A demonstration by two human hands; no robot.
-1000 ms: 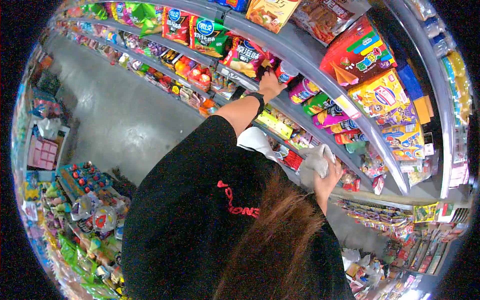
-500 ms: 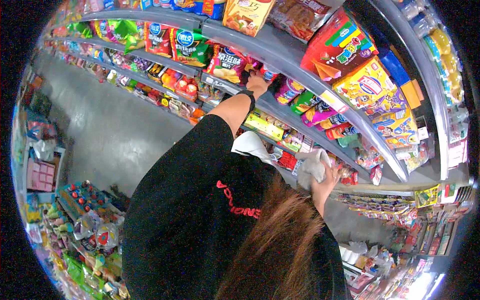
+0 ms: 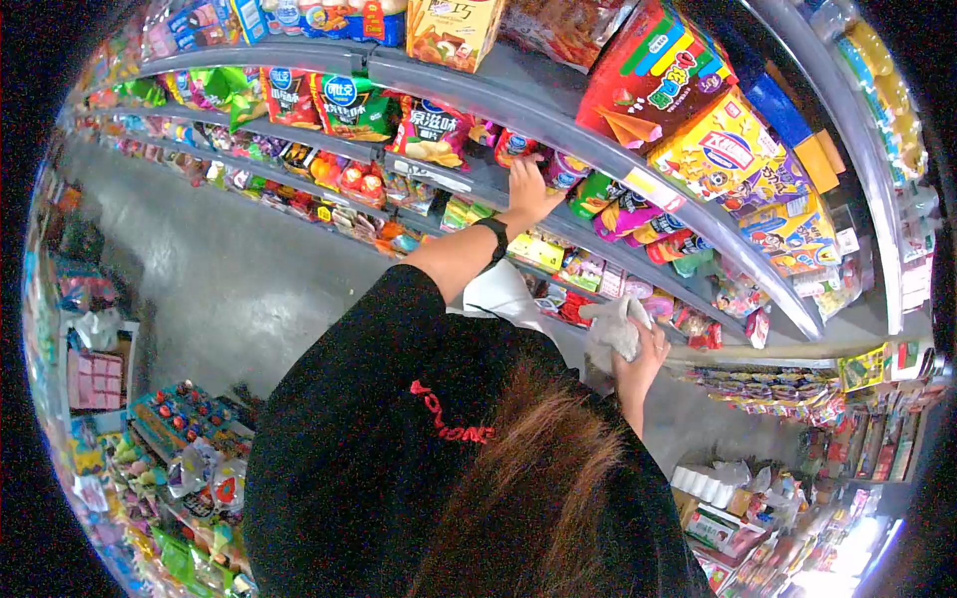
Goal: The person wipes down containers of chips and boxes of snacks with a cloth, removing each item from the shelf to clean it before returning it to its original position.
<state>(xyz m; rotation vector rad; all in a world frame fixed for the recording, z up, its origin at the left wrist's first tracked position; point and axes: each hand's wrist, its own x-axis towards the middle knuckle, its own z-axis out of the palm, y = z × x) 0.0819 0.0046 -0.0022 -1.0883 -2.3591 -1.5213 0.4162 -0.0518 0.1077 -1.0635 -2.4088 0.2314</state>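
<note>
My left hand (image 3: 531, 189), with a dark watch on its wrist, reaches to a shelf of chip canisters. Its fingers are stretched out at the front of a red canister (image 3: 512, 147) and a purple canister (image 3: 565, 170), seemingly touching them; the fingertips are partly hidden. Left of these stand bags of chips, a pink bag (image 3: 434, 132) nearest and a green bag (image 3: 352, 106) beyond it. My right hand (image 3: 643, 364) is closed on a crumpled grey cloth (image 3: 615, 329), held in front of the lower shelf.
Above my left hand runs the upper shelf edge (image 3: 498, 92), carrying a red snack box (image 3: 653, 80) and a yellow snack box (image 3: 726, 149). More canisters, one of them green (image 3: 595, 193), continue to the right. Grey floor (image 3: 229, 259) lies at left, with goods stacked behind me.
My left hand has moved right along the shelf, from the pink chip bag's side to the front of the red and purple canisters. My right hand still holds the grey cloth.
</note>
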